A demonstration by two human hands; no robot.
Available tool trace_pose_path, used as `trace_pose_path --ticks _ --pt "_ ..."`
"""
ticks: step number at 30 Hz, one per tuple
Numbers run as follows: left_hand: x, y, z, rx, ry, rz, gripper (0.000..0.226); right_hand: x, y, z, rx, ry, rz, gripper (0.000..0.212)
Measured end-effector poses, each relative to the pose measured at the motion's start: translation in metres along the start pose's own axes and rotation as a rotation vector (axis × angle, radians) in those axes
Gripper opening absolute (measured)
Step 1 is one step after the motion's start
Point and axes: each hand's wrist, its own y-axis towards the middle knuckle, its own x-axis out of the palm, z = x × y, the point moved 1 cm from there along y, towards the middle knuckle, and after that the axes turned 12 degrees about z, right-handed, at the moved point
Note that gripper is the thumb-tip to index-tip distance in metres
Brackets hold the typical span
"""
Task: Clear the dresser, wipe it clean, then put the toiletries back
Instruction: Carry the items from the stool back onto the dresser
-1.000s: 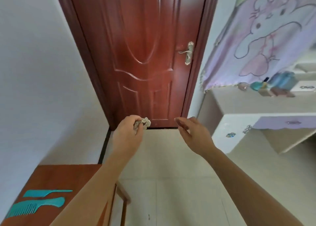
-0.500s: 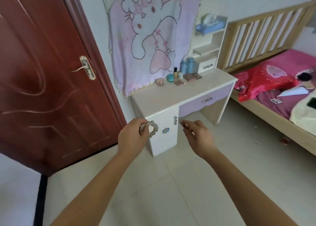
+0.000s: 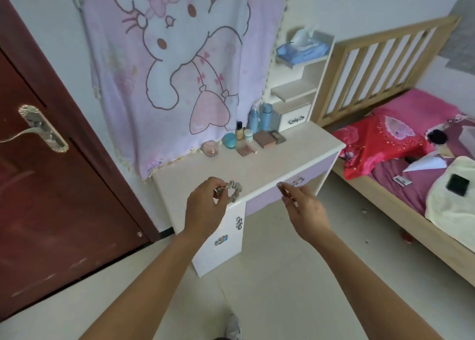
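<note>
Pinching a grey scrunchie [image 3: 234, 191], left hand [image 3: 203, 211] hangs by the dresser [image 3: 259, 166] — right hand [image 3: 304, 208] spread.

One camera sits on the person's head. It looks forward and down, past the left hand [image 3: 204, 211] and right hand [image 3: 305, 211] held out close in front. The dresser [image 3: 257, 167] is near, straight ahead. The door [image 3: 51, 198] is at the left, the bed [image 3: 424, 198] at the right.
</note>
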Motion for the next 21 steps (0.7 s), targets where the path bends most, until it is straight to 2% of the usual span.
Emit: trace_pose_path --ticks 5,10,18,21 --pt "0.045 0.11 -0.005 0.04 -0.035 0.008 0.007 0.022 0.112 -0.004 0.017 -0.014 0.036 0.034" --pt "0.094 0.185 -0.021 -0.047 -0.065 -0.007 0.014 0.059 0.193 0.017 0.053 0.02 0.072 0.033" --pt "0.193 0.258 -0.076 -0.344 -0.003 0.014 0.022 0.156 0.313 0.084 0.035 0.087 -0.129 0.034" --pt "0.227 0.285 -0.092 -0.429 0.045 0.044 0.018 0.187 0.364 0.103 0.059 0.172 -0.238 0.034"
